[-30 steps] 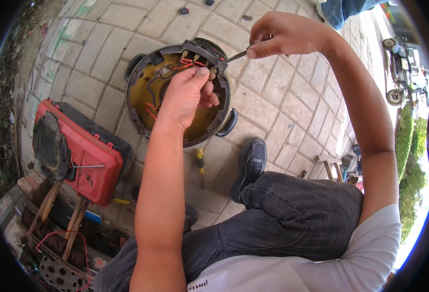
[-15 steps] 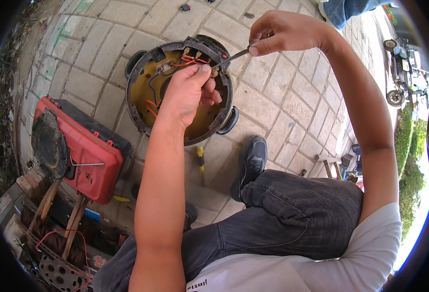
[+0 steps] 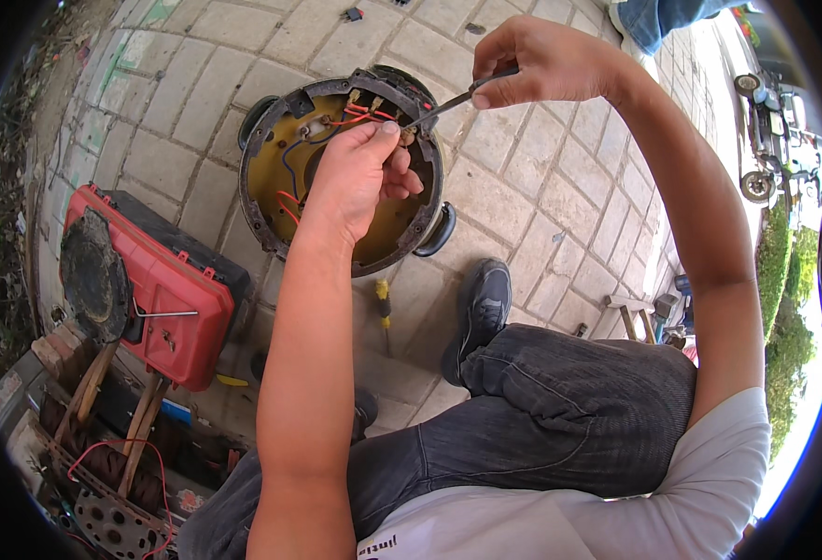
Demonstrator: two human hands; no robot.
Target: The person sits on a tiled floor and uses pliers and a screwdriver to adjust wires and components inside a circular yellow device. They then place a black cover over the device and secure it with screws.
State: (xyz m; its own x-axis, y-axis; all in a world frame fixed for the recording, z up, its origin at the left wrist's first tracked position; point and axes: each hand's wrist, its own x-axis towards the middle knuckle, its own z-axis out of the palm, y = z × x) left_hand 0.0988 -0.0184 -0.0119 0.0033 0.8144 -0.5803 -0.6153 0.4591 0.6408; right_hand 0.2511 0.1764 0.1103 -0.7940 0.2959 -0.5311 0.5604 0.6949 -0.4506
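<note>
A round metal housing (image 3: 271,168) with a yellow interior, red and blue wires (image 3: 291,163) and small brass terminals lies on the paving, a black handle at either side. My left hand (image 3: 359,177) is inside its upper right part, thumb and fingertips closed on a small brass fitting (image 3: 409,135), partly hidden by the thumb. My right hand (image 3: 541,70), raised above and right of the housing, grips a long thin dark metal tool (image 3: 453,101) that slants down to the fitting by my left thumb.
A red-and-black toolbox (image 3: 187,345) with a dirty round plate (image 3: 93,275) sits left, above machine parts and wooden sticks (image 3: 140,429). A yellow-handled screwdriver (image 3: 383,303) lies below the housing. Another person's jeans leg (image 3: 658,19) is top right. Parked scooters (image 3: 761,140) stand far right.
My right hand has shifted slightly up and left with the tool. My left hand has moved a little upward, still at the same spot in the housing.
</note>
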